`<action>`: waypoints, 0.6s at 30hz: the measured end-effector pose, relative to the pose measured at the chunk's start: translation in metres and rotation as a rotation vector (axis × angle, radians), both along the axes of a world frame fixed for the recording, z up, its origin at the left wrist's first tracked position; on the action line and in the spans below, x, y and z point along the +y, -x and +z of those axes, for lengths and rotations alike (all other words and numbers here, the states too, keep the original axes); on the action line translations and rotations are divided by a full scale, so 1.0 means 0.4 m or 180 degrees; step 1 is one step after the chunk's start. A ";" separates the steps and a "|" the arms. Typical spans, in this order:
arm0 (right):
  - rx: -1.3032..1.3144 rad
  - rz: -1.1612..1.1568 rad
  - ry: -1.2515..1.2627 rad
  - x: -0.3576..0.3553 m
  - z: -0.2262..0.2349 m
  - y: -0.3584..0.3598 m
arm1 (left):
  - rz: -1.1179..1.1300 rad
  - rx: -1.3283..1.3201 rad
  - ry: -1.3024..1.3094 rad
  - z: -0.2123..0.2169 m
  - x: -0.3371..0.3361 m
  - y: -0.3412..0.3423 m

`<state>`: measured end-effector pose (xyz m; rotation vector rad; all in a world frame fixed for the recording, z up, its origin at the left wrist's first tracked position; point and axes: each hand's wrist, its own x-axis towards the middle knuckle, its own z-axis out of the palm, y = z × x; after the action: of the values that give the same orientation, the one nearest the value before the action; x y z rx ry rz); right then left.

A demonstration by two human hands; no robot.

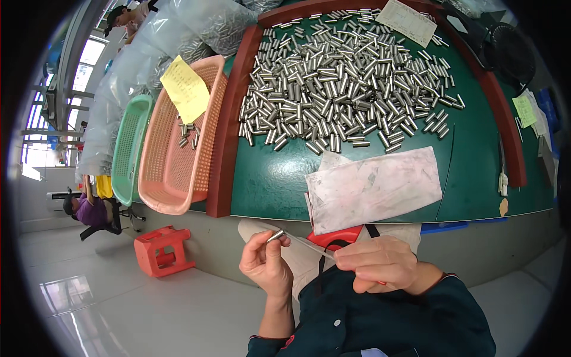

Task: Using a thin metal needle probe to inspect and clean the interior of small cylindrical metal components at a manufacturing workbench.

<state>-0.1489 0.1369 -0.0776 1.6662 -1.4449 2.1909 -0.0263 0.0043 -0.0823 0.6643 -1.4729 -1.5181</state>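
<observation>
My left hand (pixel 270 268) pinches a small shiny metal pin (pixel 276 235) between thumb and fingertips, in front of the table edge. My right hand (pixel 380 262) is closed round a thin pale rod (pixel 314 246), whose kind I cannot tell. The rod slants up leftward, and its far end reaches the pin or very close to it; contact is unclear. A bit of red shows under the right fingers. Beyond my hands, a stained whitish cloth (pixel 375 187) lies folded at the table's front. Behind it spreads a large heap of similar metal pins (pixel 351 77).
Dark red rails (pixel 229 131) border the green tabletop (pixel 267 178). On the left stand a pink basket (pixel 163 187) with a few pins and a yellow paper, and a green basket (pixel 125 169). A red stool (pixel 160 253) stands on the floor. A black fan (pixel 511 53) is far right.
</observation>
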 end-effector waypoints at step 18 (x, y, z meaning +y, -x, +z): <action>-0.0481 -0.0525 -0.0084 0.045 0.003 0.024 | -0.0572 -0.0476 0.0726 0.031 -0.015 0.069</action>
<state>-0.1584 0.1548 -0.0762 1.3589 -1.5899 2.2573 -0.0540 -0.0016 -0.0699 0.5291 -1.8293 -1.4285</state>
